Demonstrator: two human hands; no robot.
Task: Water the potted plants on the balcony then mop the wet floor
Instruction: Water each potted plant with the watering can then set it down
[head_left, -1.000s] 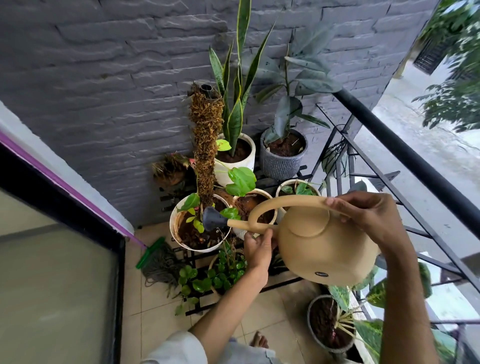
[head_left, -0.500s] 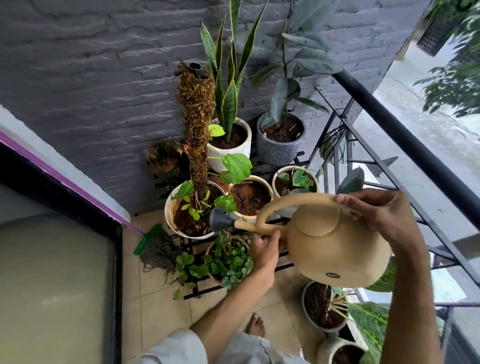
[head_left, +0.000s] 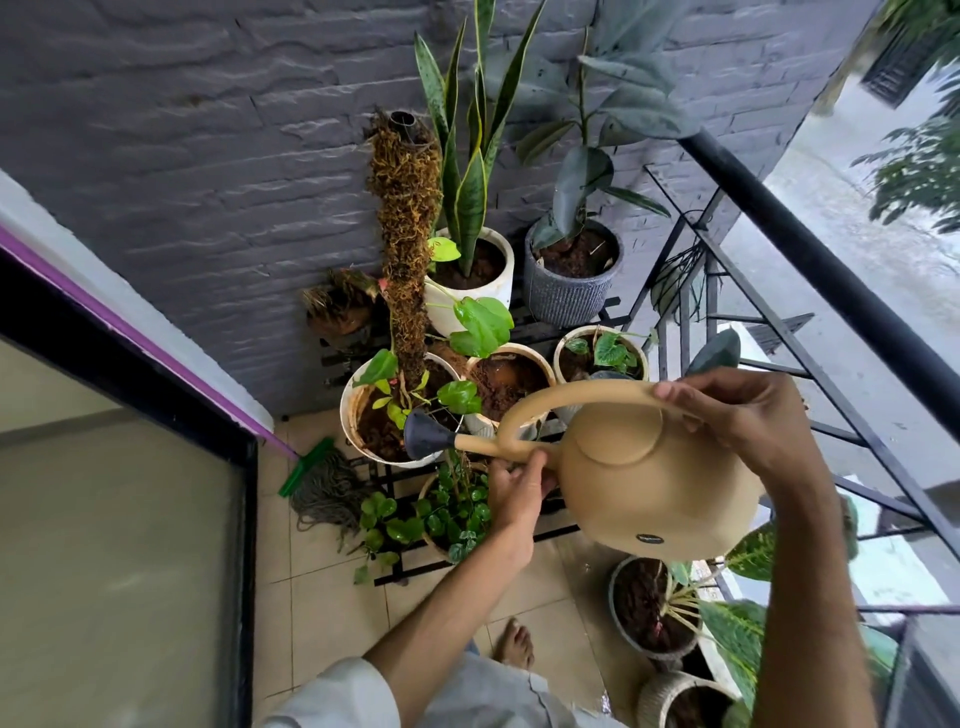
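Lower now, the tan watering can (head_left: 644, 483) tips its black rose (head_left: 427, 435) over the white pot (head_left: 363, 415) at 9 o'clock; right hand (head_left: 748, 415) grips its handle, left hand (head_left: 519, 488) pinches the spout. Beige tiled floor (head_left: 311, 597), grey brick wall (head_left: 208, 156), mop (head_left: 322, 483) at 8 o'clock; the can's dark label is unreadable

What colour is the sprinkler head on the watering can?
Dark grey, unlike the tan watering can. The sprinkler head shows in the head view.

Pots (head_left: 570, 280) on black rack (head_left: 540, 332)
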